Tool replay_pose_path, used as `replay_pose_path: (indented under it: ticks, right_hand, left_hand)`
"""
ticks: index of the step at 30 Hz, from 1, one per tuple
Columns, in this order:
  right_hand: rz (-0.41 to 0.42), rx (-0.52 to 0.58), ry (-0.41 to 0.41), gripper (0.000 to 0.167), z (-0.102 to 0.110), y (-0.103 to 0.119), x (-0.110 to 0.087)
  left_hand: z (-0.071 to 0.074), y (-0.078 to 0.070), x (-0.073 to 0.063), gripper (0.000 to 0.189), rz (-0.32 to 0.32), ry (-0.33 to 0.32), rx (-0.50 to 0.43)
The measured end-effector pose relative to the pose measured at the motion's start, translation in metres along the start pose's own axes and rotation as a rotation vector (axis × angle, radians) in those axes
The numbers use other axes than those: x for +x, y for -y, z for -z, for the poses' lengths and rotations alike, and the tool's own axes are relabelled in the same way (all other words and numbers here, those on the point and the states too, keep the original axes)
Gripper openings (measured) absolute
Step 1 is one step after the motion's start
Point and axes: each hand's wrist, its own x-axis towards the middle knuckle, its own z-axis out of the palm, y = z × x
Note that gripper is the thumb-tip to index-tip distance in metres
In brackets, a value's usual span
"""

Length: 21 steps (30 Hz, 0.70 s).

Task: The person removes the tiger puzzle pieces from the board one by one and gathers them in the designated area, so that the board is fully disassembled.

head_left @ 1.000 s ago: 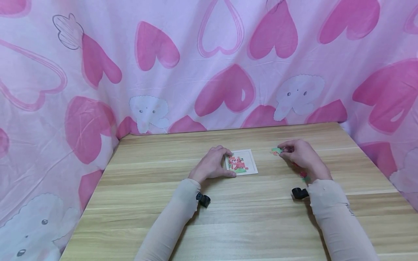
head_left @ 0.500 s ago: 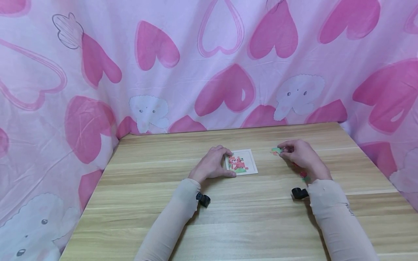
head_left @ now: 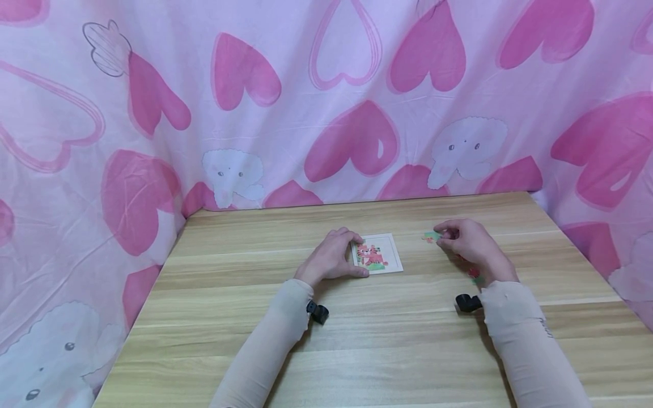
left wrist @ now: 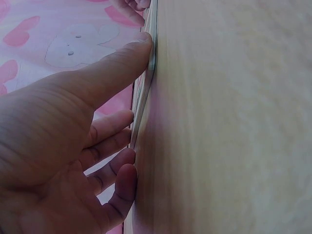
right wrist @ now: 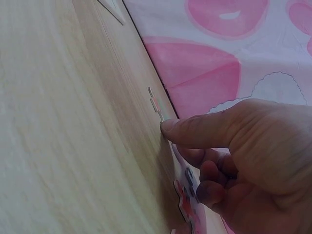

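Observation:
A square white puzzle board (head_left: 391, 254) lies on the table, with joined pieces showing a red-orange striped animal on its left part. My left hand (head_left: 331, 254) holds the board's left side, thumb at the near edge and fingers at the far edge. In the left wrist view the thumb (left wrist: 131, 56) rests along the board's edge (left wrist: 141, 105). To the right, my right hand (head_left: 471, 242) pinches a green and orange puzzle piece (head_left: 429, 237) at the table surface. In the right wrist view the thumb tip covers one end of that piece (right wrist: 155, 104).
Loose red and green puzzle pieces (head_left: 475, 274) lie beneath and beside the right hand, partly hidden by it. A wooden table (head_left: 388, 351) carries everything. Behind it hangs a pink curtain (head_left: 285, 136) with hearts, meeting the table's far edge.

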Motion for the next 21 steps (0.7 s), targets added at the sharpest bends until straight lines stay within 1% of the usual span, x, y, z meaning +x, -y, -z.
replay_pose_path:
  ticks: [6, 10, 13, 16, 21]
  right_hand:
    - [-0.013, 0.018, 0.012, 0.042, 0.001, 0.000, -0.002]
    - [-0.028, 0.044, 0.005, 0.045, 0.001, 0.002, -0.003]
    - [-0.030, 0.077, -0.020, 0.046, 0.001, 0.004, -0.003]
    - [-0.006, 0.079, -0.062, 0.049, 0.001, 0.007, -0.002]
    - [-0.001, 0.107, -0.120, 0.055, 0.004, 0.017, -0.001]
  left_hand:
    - [0.000, 0.000, 0.000, 0.083, -0.002, -0.001, 0.001]
    - [0.000, 0.000, 0.000, 0.083, 0.001, 0.001, -0.005]
    - [0.000, 0.000, 0.000, 0.083, 0.001, 0.002, -0.006]
    - [0.000, 0.000, 0.000, 0.083, -0.002, 0.000, -0.004]
    - [0.000, 0.001, 0.000, 0.082, -0.002, -0.001, -0.005]
